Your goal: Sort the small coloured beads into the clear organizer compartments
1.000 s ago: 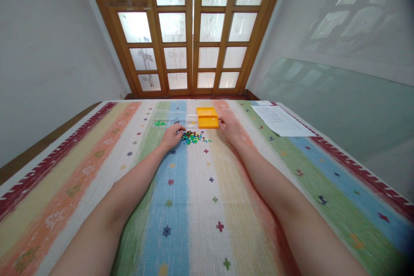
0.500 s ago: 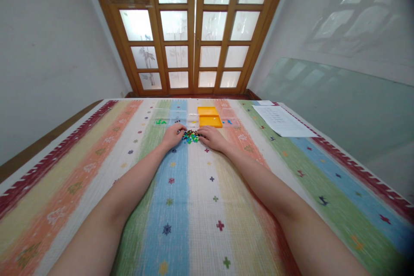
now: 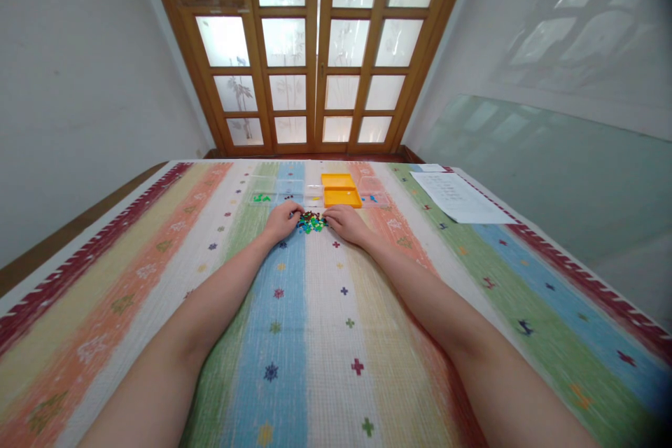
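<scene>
A small heap of tiny coloured pieces [image 3: 313,223], green, blue, yellow and dark red, lies on the striped tablecloth between my hands. My left hand [image 3: 284,220] rests at the heap's left edge, fingers curled and pressed together; anything in them is too small to see. From the right, my right hand [image 3: 347,223] touches the heap's edge with its fingers bent together and tips among the pieces; what they pinch is hidden. Just beyond stand clear plastic boxes, one with green pieces [image 3: 261,198], one with blue pieces [image 3: 369,199], and between them an open yellow box [image 3: 342,197].
Printed white sheets [image 3: 458,197] lie at the table's far right. A clear box behind the heap holds a few yellow pieces [image 3: 316,199], and another a few dark pieces [image 3: 288,197]. Wooden glass-paned doors [image 3: 323,49] stand past the table's far edge.
Both hands stay at the heap with only slight finger movement. The right fingertips sit a touch farther right, while the boxes and sheets keep their places.
</scene>
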The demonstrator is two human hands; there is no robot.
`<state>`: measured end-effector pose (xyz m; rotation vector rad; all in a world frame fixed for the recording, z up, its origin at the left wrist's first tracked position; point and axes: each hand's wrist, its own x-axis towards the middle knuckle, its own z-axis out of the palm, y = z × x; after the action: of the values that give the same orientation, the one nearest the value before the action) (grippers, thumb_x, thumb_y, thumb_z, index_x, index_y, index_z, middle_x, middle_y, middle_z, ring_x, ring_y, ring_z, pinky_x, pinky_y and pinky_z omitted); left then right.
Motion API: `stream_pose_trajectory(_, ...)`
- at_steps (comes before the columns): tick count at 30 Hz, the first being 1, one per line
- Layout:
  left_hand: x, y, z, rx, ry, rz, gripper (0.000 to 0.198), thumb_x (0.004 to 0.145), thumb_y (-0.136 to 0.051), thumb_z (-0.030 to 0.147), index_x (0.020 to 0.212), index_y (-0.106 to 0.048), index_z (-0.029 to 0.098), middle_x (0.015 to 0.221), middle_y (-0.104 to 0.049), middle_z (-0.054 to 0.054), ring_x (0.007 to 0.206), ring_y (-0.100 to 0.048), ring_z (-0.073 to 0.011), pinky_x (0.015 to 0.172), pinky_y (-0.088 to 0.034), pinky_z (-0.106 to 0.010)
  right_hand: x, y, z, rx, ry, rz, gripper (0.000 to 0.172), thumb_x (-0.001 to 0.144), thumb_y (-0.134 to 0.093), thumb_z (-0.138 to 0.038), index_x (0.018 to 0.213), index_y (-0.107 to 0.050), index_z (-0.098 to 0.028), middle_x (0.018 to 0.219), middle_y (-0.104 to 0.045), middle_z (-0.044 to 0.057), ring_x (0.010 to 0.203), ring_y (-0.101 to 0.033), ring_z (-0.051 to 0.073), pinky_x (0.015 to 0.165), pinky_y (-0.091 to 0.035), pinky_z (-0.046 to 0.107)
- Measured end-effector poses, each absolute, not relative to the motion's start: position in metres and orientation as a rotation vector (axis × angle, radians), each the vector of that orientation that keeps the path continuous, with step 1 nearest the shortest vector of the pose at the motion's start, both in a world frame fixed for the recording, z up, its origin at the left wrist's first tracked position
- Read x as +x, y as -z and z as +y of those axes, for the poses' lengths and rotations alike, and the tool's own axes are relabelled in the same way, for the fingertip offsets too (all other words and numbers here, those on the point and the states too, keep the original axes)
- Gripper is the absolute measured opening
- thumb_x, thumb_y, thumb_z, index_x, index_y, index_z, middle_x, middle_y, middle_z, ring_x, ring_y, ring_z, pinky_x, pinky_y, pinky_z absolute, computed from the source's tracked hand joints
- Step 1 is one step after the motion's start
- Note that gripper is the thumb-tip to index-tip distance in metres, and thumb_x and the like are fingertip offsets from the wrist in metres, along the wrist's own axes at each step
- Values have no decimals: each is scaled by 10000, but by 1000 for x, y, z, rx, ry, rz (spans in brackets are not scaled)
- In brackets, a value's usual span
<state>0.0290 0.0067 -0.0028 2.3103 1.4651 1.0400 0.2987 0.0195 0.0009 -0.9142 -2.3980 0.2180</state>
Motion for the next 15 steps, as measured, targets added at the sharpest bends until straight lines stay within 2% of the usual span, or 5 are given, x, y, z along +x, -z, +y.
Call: stream_pose_trajectory(15,31,-1,3,2325,-1012,1437,226,924,-553,169,994,-762,220,1024,-748,-45,996,-677,-202,940,-522,-339,275,-16,54,-1057,-90,-2216,332,1011,-597,-256,1312,-725,-204,1323,-710,119,1236,-624,269,1097,-456,414)
